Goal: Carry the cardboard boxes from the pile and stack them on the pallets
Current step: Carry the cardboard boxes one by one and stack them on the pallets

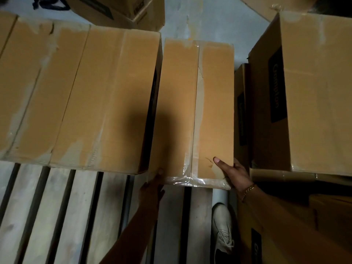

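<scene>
Narrow brown tape-sealed cardboard box (198, 111) | on pale wooden slatted pallet (76, 206), beside large brown carton (85, 92) | left hand (152, 187), right hand (233, 173) each gripping a near corner | seems stiff, weighty: hold bottom corners.

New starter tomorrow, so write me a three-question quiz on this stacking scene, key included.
1. True or false: the left hand and right hand both hold the near end of the taped box.
2. The wide box to its left stands on: A a pallet, B a trolley, C a shelf.
3. Fill in: the bracelet is on the ___ wrist.
Key: 1 true; 2 A; 3 right.
</scene>
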### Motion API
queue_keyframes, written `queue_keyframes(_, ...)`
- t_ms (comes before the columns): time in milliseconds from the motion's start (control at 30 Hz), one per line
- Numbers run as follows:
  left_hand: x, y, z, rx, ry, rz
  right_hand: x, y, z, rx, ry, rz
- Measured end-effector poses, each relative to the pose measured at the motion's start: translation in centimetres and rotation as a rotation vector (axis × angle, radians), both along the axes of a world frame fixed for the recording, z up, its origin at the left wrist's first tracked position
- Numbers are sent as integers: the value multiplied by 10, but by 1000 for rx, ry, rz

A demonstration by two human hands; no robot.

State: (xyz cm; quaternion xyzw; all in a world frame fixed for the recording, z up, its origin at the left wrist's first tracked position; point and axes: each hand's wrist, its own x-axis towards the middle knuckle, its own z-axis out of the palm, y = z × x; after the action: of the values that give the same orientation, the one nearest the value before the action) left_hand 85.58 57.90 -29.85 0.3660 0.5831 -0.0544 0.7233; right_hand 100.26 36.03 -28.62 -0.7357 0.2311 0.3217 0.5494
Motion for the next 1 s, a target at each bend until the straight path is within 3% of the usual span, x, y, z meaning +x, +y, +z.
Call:
queue_keyframes(467, 25, 25, 24, -11, -113, 66, 15, 26, 0, -5, -20, 36)
queue_keyframes(1000, 25, 27, 35, -67, -47, 58, 10, 30, 6, -20, 7, 49)
